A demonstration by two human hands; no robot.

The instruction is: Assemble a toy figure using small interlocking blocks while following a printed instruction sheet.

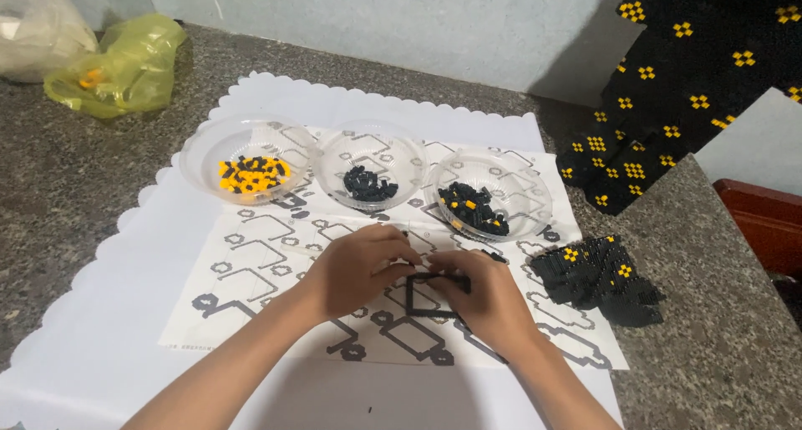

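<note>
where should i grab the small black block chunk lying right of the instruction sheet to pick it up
Judging by its pose, take the small black block chunk by its two long edges, coming from above. It lies flat and low on the sheet's corner and the stone counter, so only the sides offer purchase. Its lower right end looks ragged, so grip nearer the middle.

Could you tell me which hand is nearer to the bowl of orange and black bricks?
Left. The left hand lies just below-right of that bowl; the right hand sits farther right.
</note>
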